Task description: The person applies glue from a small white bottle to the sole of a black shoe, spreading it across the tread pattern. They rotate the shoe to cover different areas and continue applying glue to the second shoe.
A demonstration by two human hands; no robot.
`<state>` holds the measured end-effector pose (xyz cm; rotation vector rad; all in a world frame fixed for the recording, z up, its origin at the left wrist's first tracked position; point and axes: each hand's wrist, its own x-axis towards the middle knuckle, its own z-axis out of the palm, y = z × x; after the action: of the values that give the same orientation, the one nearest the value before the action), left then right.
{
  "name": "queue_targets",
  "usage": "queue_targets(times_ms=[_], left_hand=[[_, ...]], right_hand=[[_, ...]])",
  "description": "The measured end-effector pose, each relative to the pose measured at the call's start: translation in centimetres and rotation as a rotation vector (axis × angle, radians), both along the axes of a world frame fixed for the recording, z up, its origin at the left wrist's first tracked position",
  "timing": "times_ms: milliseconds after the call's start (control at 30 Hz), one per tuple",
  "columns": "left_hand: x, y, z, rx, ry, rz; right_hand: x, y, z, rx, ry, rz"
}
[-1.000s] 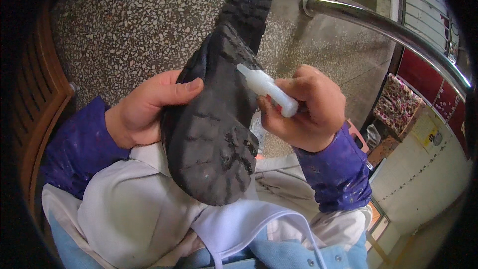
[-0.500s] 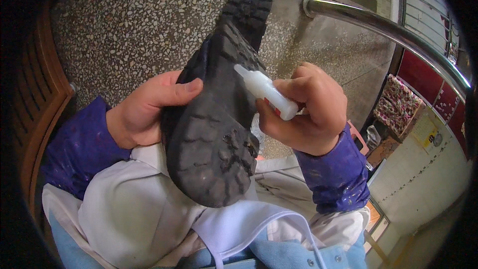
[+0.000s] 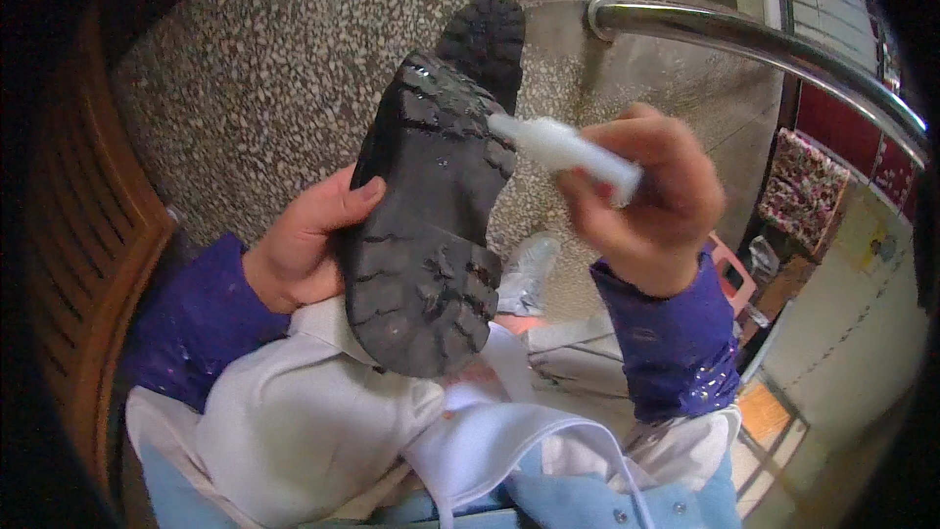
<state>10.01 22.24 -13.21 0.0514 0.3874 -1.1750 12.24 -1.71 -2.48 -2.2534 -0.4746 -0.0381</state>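
Note:
My left hand (image 3: 318,235) grips a black shoe (image 3: 416,206) by its left side, thumb against the edge and fingers hidden underneath. The shoe's lugged rubber sole faces up, heel toward me. Wet, shiny spots show on the front tread. Between the thumb and fingers of my right hand (image 3: 651,191) is a small white glue bottle (image 3: 573,152), slightly blurred. Its narrow nozzle points left, at the right edge of the front tread; whether it touches cannot be told. A second black sole (image 3: 490,44) shows beyond the toe, partly covered by the shoe.
A slatted brown wooden bench (image 3: 108,264) stands on my left. A curved metal rail (image 3: 754,39) crosses the upper right. Beneath lies a speckled stone floor (image 3: 264,69). A silvery shoe (image 3: 531,269) is below, and a flowered cushion (image 3: 803,181) sits at the right.
The black shoe has tilted so that more of its front tread shows. My right hand has moved right with the glue bottle, whose nozzle is now nearer the tread's right edge.

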Motion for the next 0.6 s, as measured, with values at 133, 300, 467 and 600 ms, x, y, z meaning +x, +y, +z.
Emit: queue_targets(times_ms=[133,300,467,600], left_hand=[[0.2,0.5,-0.3,0.051,0.171,0.028],[0.0,0.9,-2.6,0.293,-0.255,0.090],[0.1,2.1,-3.7,0.311,-0.302,0.044],[0.0,1.2,-2.4,0.280,-0.286,0.034]], right_hand=[[-0.5,-0.7,2.6,0.276,0.070,-0.301],[-1.9,-0.3,2.5,0.420,0.090,-0.385],[-3.0,0.6,2.3,0.517,0.180,-0.375],[-2.9,0.5,2.4,0.583,0.211,-0.420]])
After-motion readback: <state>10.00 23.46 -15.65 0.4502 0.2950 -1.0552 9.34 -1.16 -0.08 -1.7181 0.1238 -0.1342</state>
